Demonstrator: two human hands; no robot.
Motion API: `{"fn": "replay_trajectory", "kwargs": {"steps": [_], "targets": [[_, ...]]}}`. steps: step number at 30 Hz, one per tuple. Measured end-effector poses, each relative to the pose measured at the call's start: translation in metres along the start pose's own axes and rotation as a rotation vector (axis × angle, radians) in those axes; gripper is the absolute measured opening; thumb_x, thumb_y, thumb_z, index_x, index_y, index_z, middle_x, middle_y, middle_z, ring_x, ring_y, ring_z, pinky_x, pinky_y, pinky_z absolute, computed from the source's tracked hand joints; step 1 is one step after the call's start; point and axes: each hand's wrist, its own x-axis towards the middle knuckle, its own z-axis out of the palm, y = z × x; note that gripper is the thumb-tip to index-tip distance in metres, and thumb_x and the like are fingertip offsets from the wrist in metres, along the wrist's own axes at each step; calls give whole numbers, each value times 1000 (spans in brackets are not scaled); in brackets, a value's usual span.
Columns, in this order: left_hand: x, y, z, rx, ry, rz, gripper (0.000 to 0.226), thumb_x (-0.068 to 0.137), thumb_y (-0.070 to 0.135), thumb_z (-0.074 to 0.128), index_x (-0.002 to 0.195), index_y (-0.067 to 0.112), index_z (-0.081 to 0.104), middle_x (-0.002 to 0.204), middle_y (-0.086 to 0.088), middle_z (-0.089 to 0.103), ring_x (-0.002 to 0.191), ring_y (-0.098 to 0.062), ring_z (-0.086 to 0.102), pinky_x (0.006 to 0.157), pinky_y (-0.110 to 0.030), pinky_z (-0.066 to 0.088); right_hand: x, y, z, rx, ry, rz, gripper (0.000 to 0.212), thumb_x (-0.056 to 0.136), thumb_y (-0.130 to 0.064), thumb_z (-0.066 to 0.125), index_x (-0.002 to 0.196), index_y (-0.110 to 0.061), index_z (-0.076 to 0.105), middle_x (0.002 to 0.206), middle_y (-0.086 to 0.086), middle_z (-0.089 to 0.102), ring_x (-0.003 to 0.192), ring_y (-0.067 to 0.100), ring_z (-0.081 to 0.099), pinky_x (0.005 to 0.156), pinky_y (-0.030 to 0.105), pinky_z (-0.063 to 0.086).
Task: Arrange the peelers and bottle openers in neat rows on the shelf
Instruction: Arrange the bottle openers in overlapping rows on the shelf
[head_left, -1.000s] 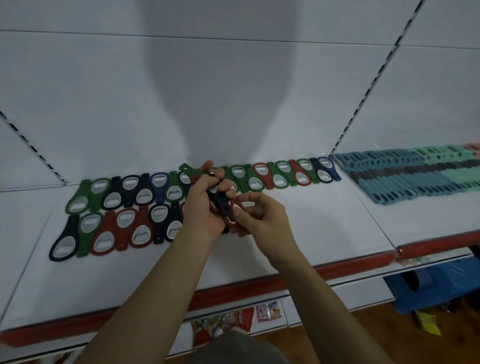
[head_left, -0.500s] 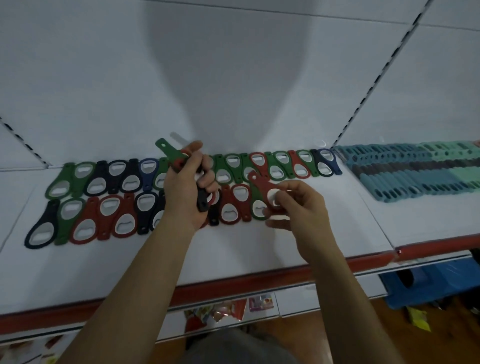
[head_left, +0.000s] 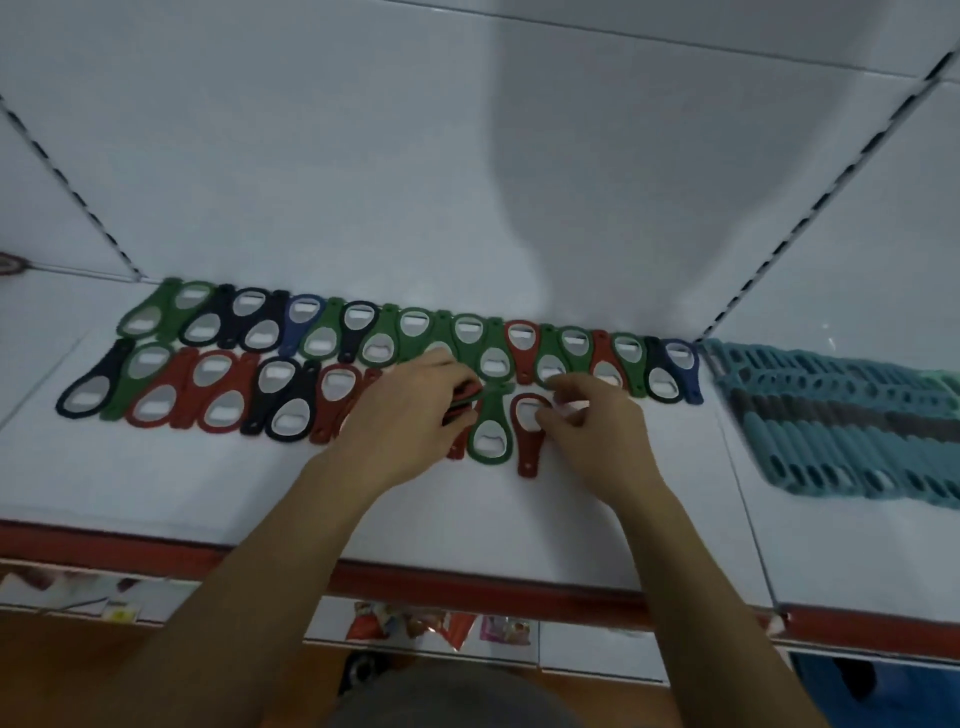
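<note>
Bottle openers (head_left: 363, 364) lie in two rows along the back of the shelf (head_left: 467, 509), and the step in hand is filling out the front row, which stops about midway along while the back row runs on to the shelf's right edge.

Nearest the front edge, both forearms reach in over the red lip. The right hand (head_left: 587, 421) has its fingertips curled down on the head of a red opener (head_left: 527, 441), pinching or pressing it against the shelf; it lies head back, handle toward the front edge, just beside a green opener (head_left: 491, 431) laid the other way round. The left hand (head_left: 410, 415) is closed around a small stack of spare openers, red and green edges showing between the fingers; how many cannot be told.

Behind the hands the back row sits against the rear wall. On the next shelf panel to the right, teal peelers (head_left: 831, 415) lie packed in their own rows.

The next move likely calls for nudging the red opener snug against the green, in line with the row, then drawing another from the left hand's stack.
</note>
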Motion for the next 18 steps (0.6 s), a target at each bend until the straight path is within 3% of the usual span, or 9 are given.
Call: {"fn": "replay_trajectory", "kwargs": {"steps": [2,7,14,18], "targets": [[3,1,-1,61,-28,25,31,94,33,72,122,21,67,113,10,56,97,-17,62,80,-37,55,-4,6,0,-18,34,-89,33,90,-18,71,122,-26,67,114,-10,65,79,-5,60,66,2,41],[9,2,-2,168,-164,95,39,94,44,68,128,26,64,120,13,52,97,-12,60,78,-35,56,-14,16,1,-165,-100,-263,35,83,-5,69,113,-22,73,111,-7,53,82,2,49,76,-3,32],[11,1,7,178,-256,109,37,95,41,68,129,27,61,123,14,50,102,-13,58,83,-35,54,-14,14,5,-144,-75,-270,32,86,-9,67,117,-18,73,117,-5,54,96,8,53,90,21,46],[12,-1,7,157,-265,113,37,94,43,69,127,27,62,121,14,50,101,-13,58,81,-36,54,-16,12,7,-161,-59,-266,31,87,-11,67,117,-17,72,120,-3,55,104,14,57,92,27,50]]}}
